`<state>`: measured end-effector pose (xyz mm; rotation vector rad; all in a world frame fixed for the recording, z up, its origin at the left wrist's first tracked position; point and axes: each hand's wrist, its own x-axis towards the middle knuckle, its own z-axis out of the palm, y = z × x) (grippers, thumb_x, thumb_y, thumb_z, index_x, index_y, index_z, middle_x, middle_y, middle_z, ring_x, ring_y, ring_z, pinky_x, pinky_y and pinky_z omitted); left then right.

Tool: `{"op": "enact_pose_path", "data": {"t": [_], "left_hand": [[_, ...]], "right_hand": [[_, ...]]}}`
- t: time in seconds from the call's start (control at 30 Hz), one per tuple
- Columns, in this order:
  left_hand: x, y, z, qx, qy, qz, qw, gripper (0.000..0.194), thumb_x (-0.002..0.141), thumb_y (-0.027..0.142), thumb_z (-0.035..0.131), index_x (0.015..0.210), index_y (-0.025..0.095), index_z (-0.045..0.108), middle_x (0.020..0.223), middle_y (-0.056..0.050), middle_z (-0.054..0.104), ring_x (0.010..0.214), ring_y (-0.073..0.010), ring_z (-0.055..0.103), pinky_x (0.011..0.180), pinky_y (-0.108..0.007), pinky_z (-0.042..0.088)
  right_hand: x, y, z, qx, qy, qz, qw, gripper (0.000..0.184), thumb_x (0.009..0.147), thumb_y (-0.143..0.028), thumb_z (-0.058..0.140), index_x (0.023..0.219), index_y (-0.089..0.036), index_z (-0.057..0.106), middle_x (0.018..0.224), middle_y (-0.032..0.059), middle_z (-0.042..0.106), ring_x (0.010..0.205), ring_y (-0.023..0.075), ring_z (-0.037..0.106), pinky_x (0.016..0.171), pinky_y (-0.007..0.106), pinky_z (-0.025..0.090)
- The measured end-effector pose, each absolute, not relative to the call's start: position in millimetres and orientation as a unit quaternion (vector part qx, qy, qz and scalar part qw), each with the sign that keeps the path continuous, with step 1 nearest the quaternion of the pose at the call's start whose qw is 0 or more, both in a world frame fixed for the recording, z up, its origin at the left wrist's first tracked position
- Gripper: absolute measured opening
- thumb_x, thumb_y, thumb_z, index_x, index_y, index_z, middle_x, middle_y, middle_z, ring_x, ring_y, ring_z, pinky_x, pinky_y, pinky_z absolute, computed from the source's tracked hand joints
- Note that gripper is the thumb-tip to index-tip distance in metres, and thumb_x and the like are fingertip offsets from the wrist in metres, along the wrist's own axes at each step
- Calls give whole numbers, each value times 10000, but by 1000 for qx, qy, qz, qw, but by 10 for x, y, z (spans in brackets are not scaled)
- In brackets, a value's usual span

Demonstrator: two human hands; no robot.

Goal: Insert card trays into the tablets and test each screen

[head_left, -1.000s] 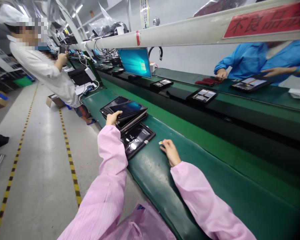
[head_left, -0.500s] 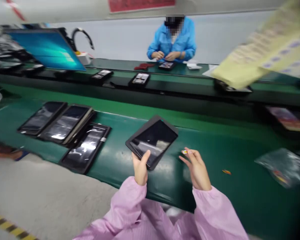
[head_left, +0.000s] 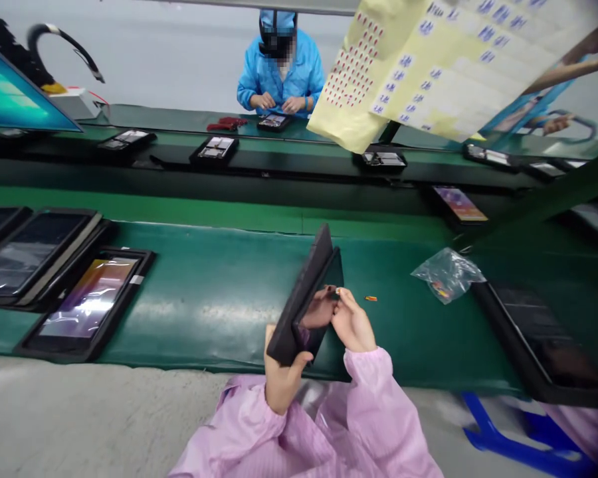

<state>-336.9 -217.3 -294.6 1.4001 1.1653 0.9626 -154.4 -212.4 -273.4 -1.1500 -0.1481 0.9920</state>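
My left hand (head_left: 283,378) is closed around the lower end of a black tablet (head_left: 335,267) and a dark backing (head_left: 301,295) behind it. The tablet is tilted steeply on edge above the bench, its glossy screen facing right and reflecting my other hand. At the tablet's right side, my right hand (head_left: 353,325) pinches a small white-and-yellow card, now mostly hidden by the fingertips. Whether the card touches the tablet I cannot tell. A small orange-and-yellow piece (head_left: 371,299) lies on the green bench just beyond my right hand.
Left on the bench, a lit tablet (head_left: 92,292) lies beside stacked dark tablets (head_left: 30,252). To the right are a clear plastic bag (head_left: 448,272) and another dark tablet (head_left: 543,332). Opened devices (head_left: 214,149) line the belt. Yellow sheets (head_left: 393,73) hang overhead; a blue-clad co-worker (head_left: 282,73) sits opposite.
My left hand has lifted the tablet from the stack, brought it rightward and tipped it on edge. My right hand has come to its side with the small card. The view has swung right.
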Motion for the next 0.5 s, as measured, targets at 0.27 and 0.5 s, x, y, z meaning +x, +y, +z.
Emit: {"op": "enact_pose_path", "data": {"t": [0.27,0.5], "left_hand": [[-3380,-2119,-2874,451,575,470,495,528,770,701,529,1077,271,508,1092,-105,602,1121,-279,585,1042,-483,471],[-3164,-2286,-3056,379,533,347,672,558,878,627,377,1347,325,348,1338,-80,561,1285,-188,547,1038,-364,496]], "right_hand": [[-1285,-2245,-2638,-516,-102,416,742,320,645,-512,732,750,-256,571,872,-7,662,958,213,625,958,423,456],[-1332,-2004,-2356,-565,-160,412,697,314,640,-487,778,755,-239,622,796,-24,622,795,160,575,822,313,466]]}}
